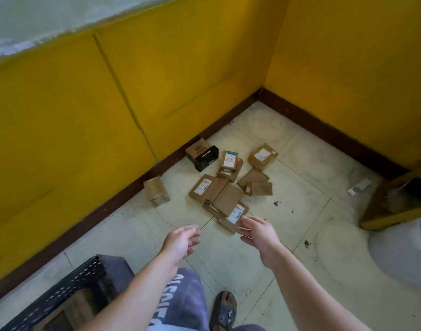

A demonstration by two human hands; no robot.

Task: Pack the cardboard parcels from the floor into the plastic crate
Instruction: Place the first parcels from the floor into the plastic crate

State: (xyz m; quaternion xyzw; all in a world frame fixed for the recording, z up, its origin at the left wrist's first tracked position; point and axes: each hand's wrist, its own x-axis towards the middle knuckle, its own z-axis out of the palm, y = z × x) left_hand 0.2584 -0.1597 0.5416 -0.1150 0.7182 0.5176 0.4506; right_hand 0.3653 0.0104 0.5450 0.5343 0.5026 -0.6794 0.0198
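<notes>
Parcels (225,187) litter floor; left hand (182,238) and right hand (257,231) hover empty, fingers relaxed, beside crate (68,285)

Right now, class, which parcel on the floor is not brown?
The black box at the pile's far left edge, next to a brown printed carton by the skirting board; the other parcels are all brown cardboard.

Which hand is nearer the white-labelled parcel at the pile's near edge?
Right. The right hand is just short of the white-labelled parcel, fingers straight; the left hand hangs farther off, to its left.
</notes>
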